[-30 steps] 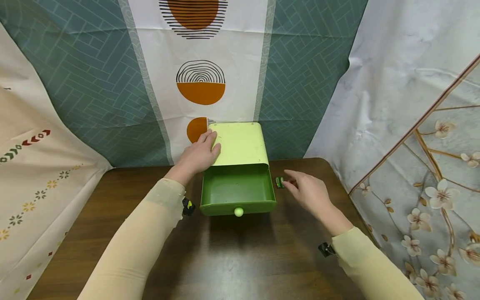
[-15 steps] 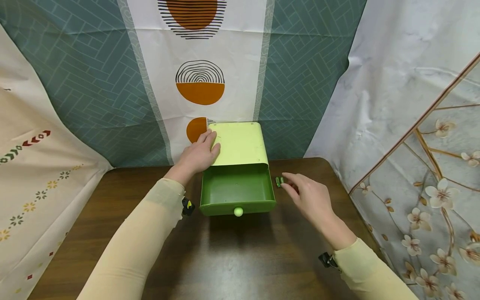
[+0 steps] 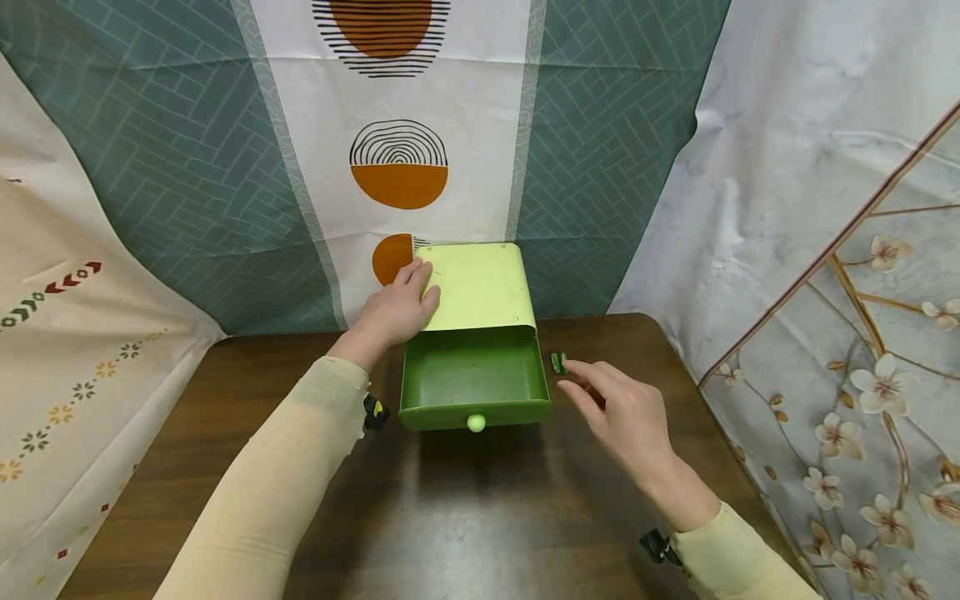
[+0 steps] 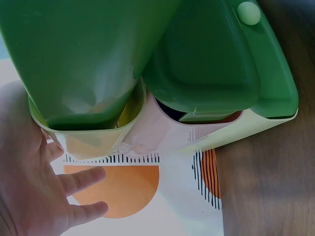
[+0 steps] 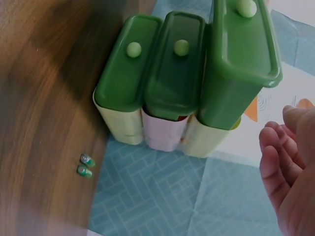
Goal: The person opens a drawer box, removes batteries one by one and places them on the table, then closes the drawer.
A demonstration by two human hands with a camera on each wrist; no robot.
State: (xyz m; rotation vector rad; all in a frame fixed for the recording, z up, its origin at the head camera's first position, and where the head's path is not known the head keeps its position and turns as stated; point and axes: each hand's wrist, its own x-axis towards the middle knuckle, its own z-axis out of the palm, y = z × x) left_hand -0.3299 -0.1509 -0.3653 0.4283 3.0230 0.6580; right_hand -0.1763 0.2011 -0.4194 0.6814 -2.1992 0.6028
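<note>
A small drawer cabinet [image 3: 483,283] with a pale yellow-green top stands at the back of the table. Its green top drawer [image 3: 476,375] is pulled out, and nothing shows inside it. My left hand [image 3: 396,315] rests on the cabinet's upper left edge, its fingers extended along the side in the left wrist view. To the right of the cabinet, two small green batteries [image 5: 87,160] lie side by side on the table. Just right of them hovers my right hand [image 3: 626,417], thumb and fingers loosely bent and apart, with nothing seen between them.
Below the top drawer, the right wrist view shows a middle drawer [image 5: 178,69] in a pink casing and a bottom drawer [image 5: 129,73] in a pale one; both look pushed in further. Patterned cloth [image 3: 622,167] hangs behind the brown wooden table [image 3: 480,517] and along its sides.
My right hand has drawn slightly back towards me and turned a little beside the batteries. The left hand, the cabinet and its pulled-out drawer stay put.
</note>
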